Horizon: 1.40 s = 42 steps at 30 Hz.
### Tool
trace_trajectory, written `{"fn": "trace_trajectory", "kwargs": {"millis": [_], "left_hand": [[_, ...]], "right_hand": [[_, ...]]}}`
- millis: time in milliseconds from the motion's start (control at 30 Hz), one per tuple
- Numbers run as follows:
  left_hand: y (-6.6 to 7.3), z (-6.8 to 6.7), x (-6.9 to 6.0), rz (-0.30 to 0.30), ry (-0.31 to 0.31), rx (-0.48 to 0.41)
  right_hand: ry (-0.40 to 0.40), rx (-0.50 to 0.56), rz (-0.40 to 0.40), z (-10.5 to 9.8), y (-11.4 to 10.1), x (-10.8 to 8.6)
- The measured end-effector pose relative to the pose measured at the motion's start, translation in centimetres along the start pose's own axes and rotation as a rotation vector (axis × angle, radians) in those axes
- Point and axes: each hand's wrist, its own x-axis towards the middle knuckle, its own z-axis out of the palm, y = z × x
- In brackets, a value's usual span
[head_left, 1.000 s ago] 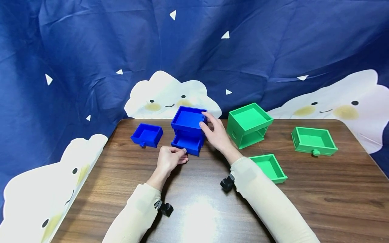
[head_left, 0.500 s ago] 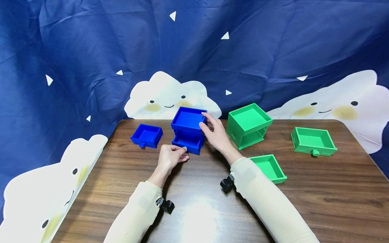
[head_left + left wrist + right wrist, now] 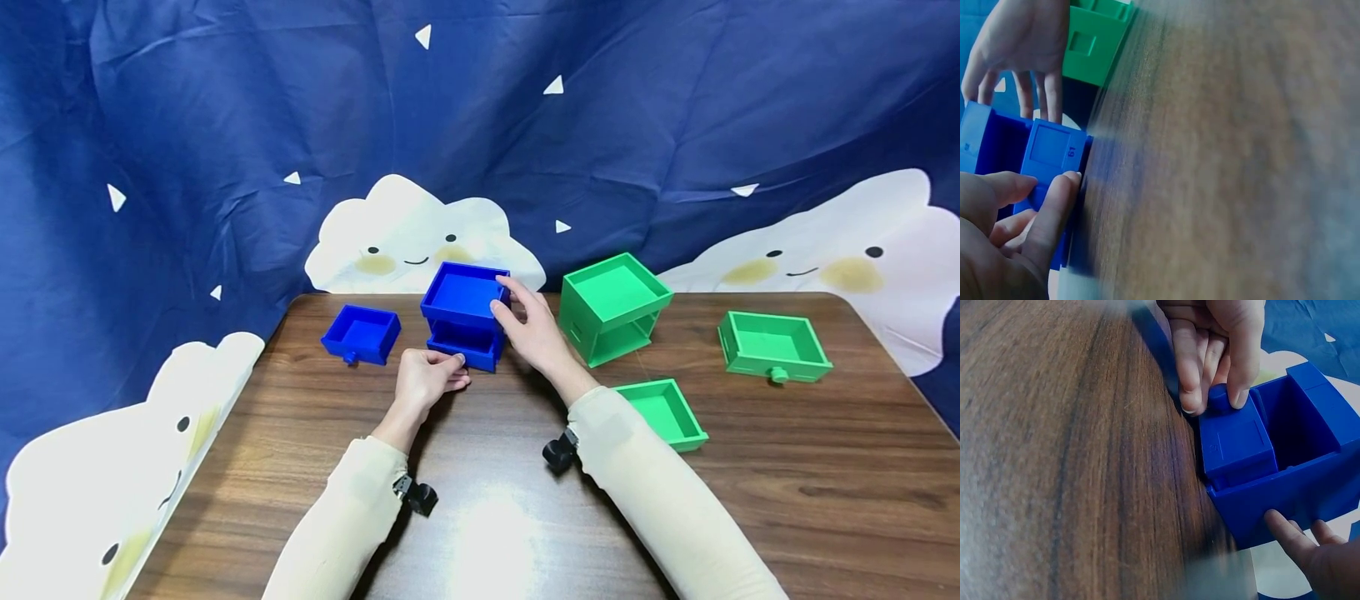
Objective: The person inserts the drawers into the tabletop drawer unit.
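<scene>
A small blue cabinet [image 3: 467,293] stands near the table's back edge, its upper slot bare. Its lower drawer [image 3: 482,359] sits partly inside, the front jutting out slightly. My left hand [image 3: 424,382] pinches that drawer's round knob [image 3: 1219,397] between thumb and fingers. On the cabinet's right side, my right hand [image 3: 537,335] rests with fingers fairly straight, thumb and fingertips touching the side wall near the top. A second blue drawer [image 3: 363,332] lies on the table to the left, knob facing me.
A green cabinet [image 3: 617,292] with open slots stands right of the blue one. One green drawer [image 3: 666,412] lies in front of it, partly behind the right sleeve. Another green drawer [image 3: 776,342] sits farther right on the wooden table [image 3: 810,492]. A blue cloth [image 3: 480,108] hangs behind.
The lower blue drawer has slid farther back into the cabinet, and my left hand has moved forward and slightly right with it. My right hand stays on the cabinet's side.
</scene>
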Motion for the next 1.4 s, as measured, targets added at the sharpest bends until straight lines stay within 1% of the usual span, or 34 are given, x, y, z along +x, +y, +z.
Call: {"fn": "trace_trajectory", "kwargs": {"millis": [600,900,1033,1167,1233,1400], "left_hand": [[0.3,0.5,1.1,0.018,0.008,-0.01],[0.5,0.6,1.3,0.006,-0.005,0.006],[0.2,0.3,1.3,0.005,-0.03,0.01],[-0.1,-0.3,1.0,0.01,-0.059,0.006],[-0.1,-0.6,0.8,0.013,-0.063,0.01],[0.1,-1.4,0.2,0.032,-0.068,0.055]], "right_hand": [[0.003,0.016,-0.023,0.1,0.0,0.2],[0.015,0.03,-0.02,0.1,0.0,0.1],[0.023,0.023,-0.013,0.3,0.2,0.1],[0.029,0.04,-0.011,0.3,0.4,0.2],[0.029,0.049,-0.014,0.2,0.3,0.2],[0.026,0.04,-0.022,0.3,0.3,0.2]]}}
